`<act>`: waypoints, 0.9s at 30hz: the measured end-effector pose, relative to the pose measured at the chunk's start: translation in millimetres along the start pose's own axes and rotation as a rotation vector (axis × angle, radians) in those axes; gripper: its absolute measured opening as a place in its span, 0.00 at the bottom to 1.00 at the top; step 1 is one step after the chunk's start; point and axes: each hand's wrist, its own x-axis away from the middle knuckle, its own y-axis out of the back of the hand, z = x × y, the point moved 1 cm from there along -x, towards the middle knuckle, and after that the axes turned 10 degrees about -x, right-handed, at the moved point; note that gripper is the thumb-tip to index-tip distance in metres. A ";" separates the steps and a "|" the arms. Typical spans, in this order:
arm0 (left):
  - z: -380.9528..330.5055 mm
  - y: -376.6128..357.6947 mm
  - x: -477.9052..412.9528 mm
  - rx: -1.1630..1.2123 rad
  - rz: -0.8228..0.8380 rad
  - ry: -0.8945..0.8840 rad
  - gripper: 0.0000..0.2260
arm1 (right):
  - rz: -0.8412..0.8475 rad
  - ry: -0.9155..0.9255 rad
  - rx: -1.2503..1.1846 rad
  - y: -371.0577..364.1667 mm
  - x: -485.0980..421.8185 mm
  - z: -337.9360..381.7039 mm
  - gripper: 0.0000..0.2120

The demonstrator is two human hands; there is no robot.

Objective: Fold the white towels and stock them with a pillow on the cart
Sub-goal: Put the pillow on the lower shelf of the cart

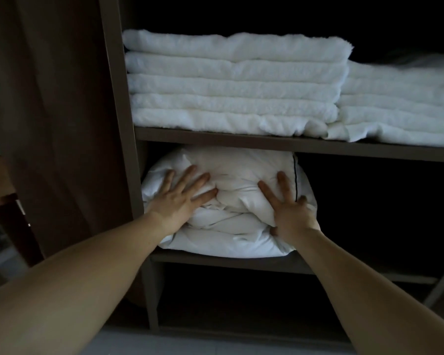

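Note:
A crumpled white pillow [231, 201] with a thin black trim line fills the left part of the cart's middle shelf [267, 262]. My left hand [182, 198] lies flat on its left side, fingers spread. My right hand [290, 208] presses flat on its right side, thumb tucked against the pillow's lower edge. Neither hand grips it. On the upper shelf [241, 138] sits a stack of several folded white towels [231, 83]. A second, lower towel stack [400, 106] rests to its right, partly cut off by the frame.
The cart's brown upright post [121, 111] stands left of the shelves. Right of the pillow the middle shelf is dark. The bottom compartment [241, 298] is dark too. A brown curtain [49, 111] hangs at left, with wooden furniture [3, 190] at the far left edge.

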 end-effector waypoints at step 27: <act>233.2 261.4 156.9 0.545 0.542 0.224 0.45 | 0.504 0.363 -0.265 339.5 99.9 204.0 0.40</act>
